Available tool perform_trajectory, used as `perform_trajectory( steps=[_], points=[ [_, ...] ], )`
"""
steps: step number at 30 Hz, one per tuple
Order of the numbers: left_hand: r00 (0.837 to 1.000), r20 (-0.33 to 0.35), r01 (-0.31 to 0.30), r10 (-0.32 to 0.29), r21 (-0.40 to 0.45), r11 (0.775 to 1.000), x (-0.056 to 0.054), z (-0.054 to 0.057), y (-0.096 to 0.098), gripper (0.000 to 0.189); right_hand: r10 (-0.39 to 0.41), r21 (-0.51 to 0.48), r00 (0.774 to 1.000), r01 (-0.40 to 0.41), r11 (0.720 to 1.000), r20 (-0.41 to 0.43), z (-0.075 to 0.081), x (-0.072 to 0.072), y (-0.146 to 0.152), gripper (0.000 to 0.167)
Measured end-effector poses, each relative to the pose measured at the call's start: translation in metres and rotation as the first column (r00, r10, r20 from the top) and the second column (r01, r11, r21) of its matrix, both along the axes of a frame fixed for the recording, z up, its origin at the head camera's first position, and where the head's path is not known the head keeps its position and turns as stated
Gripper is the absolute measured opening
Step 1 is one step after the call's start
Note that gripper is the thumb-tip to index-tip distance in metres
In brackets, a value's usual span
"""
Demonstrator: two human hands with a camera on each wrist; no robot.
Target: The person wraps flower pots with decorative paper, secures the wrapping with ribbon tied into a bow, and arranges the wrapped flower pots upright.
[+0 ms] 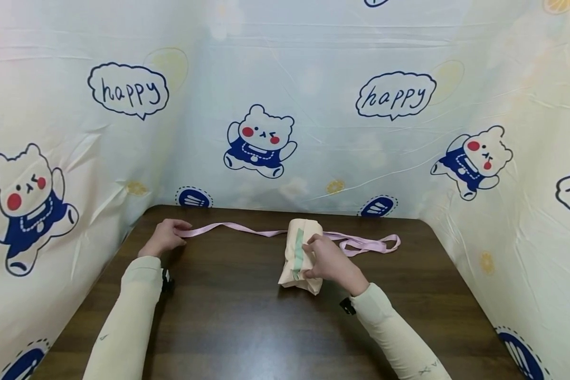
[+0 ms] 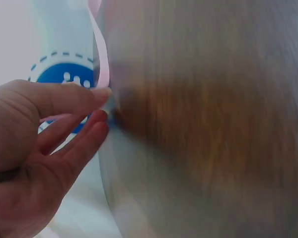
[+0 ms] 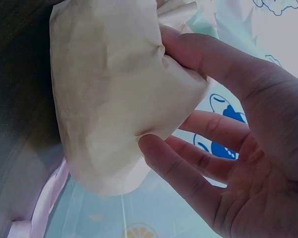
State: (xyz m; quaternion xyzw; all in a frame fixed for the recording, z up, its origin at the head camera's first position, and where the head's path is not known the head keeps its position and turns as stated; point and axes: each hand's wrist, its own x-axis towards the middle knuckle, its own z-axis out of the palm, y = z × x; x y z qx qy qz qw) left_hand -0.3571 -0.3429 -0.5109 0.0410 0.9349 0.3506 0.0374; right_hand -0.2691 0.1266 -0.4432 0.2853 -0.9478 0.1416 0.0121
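The package [image 1: 298, 256] looks like creased, matt paper — the ribbon [image 1: 266, 233] smooth cloth — the wood-grained tabletop [image 1: 247, 316] softly glossy.

Ribbon [image 1: 266, 233] partly hidden behind package [image 1: 292, 258]; left-wrist view: tabletop [image 2: 203, 124] blurred.

Left hand [image 1: 165, 237] is pinching. Right hand [image 1: 332, 259] is gripping. Both forearms [image 1: 128, 311] are reaching forward, well apart.

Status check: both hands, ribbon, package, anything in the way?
Left hand pinching ribbon. Right hand gripping package. Package hides part of ribbon; whether ribbon runs under or behind, can't tell.
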Motion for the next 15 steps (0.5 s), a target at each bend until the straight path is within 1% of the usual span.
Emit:
perform_trajectory(
  steps=[4, 8, 13, 15],
  points=[
    [1.000, 0.003, 0.005, -0.005, -0.062, 0.998, 0.008, 0.005, -0.015, 0.050, -0.003, 0.000, 1.000, 0.003, 1.000, -0.001, 0.000, 0.001, -0.001, 0.067],
    [1.000, -0.026, 0.005, -0.008, -0.108, 0.994, 0.014, 0.008, -0.030, 0.050, -0.002, -0.003, 1.000, 0.002, 1.000, -0.004, 0.000, 0.001, -0.001, 0.065],
    [0.998, -0.056, 0.009, -0.016, -0.132, 0.991, 0.023, 0.008, -0.043, 0.045, 0.000, 0.001, 1.000, 0.000, 1.000, -0.007, 0.000, 0.001, -0.001, 0.063],
    [0.998, -0.059, -0.005, -0.003, -0.135, 0.991, 0.025, 0.010, -0.044, 0.045, 0.000, 0.003, 1.000, 0.000, 1.000, -0.010, 0.000, 0.001, -0.001, 0.063]
  ],
)
